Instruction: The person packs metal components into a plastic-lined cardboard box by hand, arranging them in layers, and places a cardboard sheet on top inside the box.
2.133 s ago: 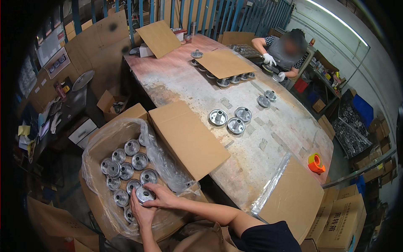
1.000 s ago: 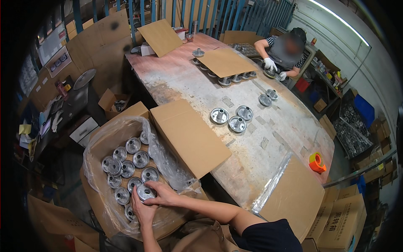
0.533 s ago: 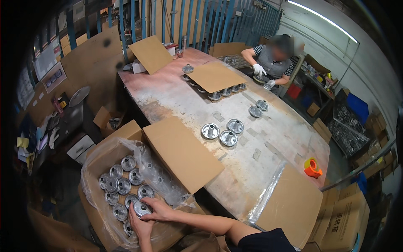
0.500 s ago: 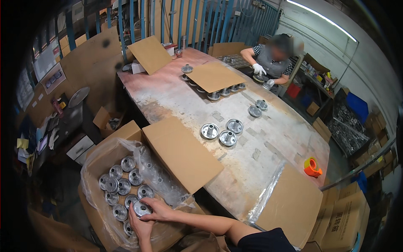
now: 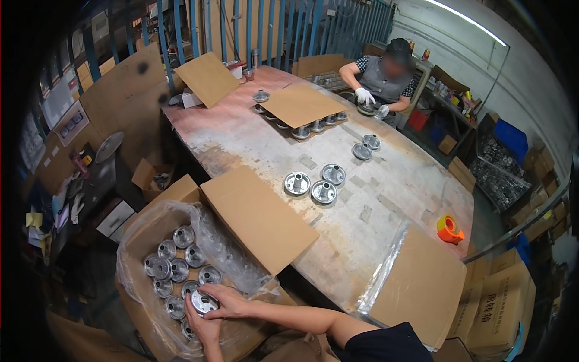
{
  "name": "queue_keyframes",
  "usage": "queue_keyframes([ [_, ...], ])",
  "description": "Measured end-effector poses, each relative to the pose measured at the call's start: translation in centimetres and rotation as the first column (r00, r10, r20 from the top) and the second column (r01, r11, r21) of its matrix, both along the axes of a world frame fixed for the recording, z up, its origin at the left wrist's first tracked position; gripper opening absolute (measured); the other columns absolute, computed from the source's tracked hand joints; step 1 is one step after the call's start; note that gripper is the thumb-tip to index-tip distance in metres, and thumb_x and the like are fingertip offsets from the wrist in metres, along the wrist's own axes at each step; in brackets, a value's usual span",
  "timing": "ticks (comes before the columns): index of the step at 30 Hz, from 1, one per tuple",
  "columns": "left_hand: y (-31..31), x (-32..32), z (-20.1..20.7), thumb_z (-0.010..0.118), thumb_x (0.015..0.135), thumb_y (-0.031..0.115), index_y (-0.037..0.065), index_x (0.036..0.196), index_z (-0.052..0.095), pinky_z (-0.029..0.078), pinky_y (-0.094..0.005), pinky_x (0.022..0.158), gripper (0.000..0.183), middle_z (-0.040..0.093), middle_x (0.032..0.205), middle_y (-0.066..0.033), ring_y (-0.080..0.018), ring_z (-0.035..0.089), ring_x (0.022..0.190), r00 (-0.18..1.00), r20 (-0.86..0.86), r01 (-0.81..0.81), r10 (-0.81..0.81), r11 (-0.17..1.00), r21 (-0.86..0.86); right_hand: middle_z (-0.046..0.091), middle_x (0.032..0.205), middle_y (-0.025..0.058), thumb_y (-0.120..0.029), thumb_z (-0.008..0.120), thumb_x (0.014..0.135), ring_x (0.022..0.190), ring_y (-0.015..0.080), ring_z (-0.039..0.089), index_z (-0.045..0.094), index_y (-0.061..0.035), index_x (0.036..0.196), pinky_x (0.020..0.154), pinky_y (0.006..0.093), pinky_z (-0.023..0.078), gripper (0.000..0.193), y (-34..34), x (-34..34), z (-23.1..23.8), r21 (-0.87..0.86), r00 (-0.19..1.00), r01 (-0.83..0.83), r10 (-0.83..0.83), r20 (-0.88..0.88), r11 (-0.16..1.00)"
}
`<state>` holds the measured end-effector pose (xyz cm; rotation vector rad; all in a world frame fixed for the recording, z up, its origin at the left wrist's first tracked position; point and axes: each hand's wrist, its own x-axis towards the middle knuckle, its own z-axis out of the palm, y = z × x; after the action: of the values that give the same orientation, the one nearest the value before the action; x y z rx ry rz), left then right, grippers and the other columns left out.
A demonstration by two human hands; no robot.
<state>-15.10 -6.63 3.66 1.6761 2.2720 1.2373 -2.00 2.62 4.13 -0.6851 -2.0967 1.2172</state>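
Both my hands grip one round, silvery metal flanged part (image 5: 204,302) with a hole at its centre. Its near-left side rests against the fingers of my left hand (image 5: 204,326), while my right hand (image 5: 228,300) clasps it from the right. They are over an open cardboard box (image 5: 136,241) lined with clear plastic (image 5: 232,247). Inside, several matching metal parts (image 5: 179,269) lie on a cardboard layer, some close beside my left hand. My fingertips partly cover the held part.
Metal flanged parts (image 5: 324,192) stand on the worn table (image 5: 253,157), more under a cardboard sheet (image 5: 304,104). An orange tape dispenser (image 5: 449,230) sits at right, near a flattened carton (image 5: 419,283). Across the table, a co-worker in white gloves (image 5: 364,96) handles a part.
The view has shifted slightly. My hands stay over the box, still holding the metal part, which now looks tilted a little differently. The co-worker's hands have moved slightly.
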Motion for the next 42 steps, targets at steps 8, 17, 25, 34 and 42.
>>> queue_keyframes([
  [8,0.0,0.2,0.4,0.087,0.06,0.033,-0.001,0.142,0.04,0.04,-0.0497,0.105,0.1,0.05,0.135,-0.0265,-0.0455,0.048,0.125,1.0,-0.017,-0.003,0.003,1.0,-0.013,0.055,0.133,0.0223,-0.041,0.08,0.075,0.124,0.0391,0.052,0.049,0.0001,0.135,0.104,0.0438,0.042,0.078,0.0,-0.2,-0.5,0.012,0.999,0.023,-0.022,-0.023,1.0],
  [17,-0.1,0.0,0.4,0.087,0.06,0.032,-0.001,0.142,0.04,0.041,-0.0504,0.103,0.1,0.05,0.134,-0.0278,-0.0466,0.049,0.124,1.0,-0.006,0.004,-0.004,1.0,-0.021,0.056,0.131,0.0223,-0.04,0.08,0.076,0.123,0.0387,0.053,0.05,-0.0007,0.134,0.104,0.0436,0.042,0.076,0.0,-0.1,-0.2,-0.001,1.0,0.021,-0.021,-0.018,1.0],
  [25,0.1,0.4,1.0,0.086,0.062,0.036,-0.002,0.141,0.039,0.041,-0.0498,0.102,0.1,0.051,0.133,-0.0278,-0.0464,0.05,0.123,1.0,0.011,0.022,-0.022,0.999,-0.024,0.056,0.132,0.0224,-0.04,0.08,0.076,0.123,0.0385,0.053,0.049,-0.0011,0.135,0.104,0.0438,0.042,0.078,0.1,-0.1,-0.5,0.012,1.0,0.028,-0.027,-0.005,1.0],
  [34,0.1,0.2,1.0,0.087,0.06,0.034,-0.001,0.141,0.04,0.042,-0.0499,0.102,0.1,0.051,0.131,-0.0272,-0.0464,0.05,0.122,1.0,0.004,0.019,-0.019,0.999,-0.031,0.055,0.132,0.0222,-0.039,0.08,0.076,0.124,0.0384,0.052,0.049,-0.0007,0.136,0.105,0.0434,0.041,0.078,0.2,-0.2,-0.2,-0.026,0.999,-0.001,0.002,0.037,1.0],
  [42,0.1,0.2,1.2,0.087,0.059,0.032,-0.001,0.141,0.04,0.041,-0.0499,0.103,0.1,0.051,0.132,-0.0266,-0.0459,0.05,0.122,1.0,0.018,0.024,-0.023,0.999,-0.035,0.055,0.132,0.0224,-0.039,0.08,0.076,0.125,0.0378,0.052,0.049,-0.0003,0.136,0.105,0.0432,0.041,0.078,0.2,-0.1,0.0,-0.041,0.999,-0.002,0.004,0.039,0.999],
])
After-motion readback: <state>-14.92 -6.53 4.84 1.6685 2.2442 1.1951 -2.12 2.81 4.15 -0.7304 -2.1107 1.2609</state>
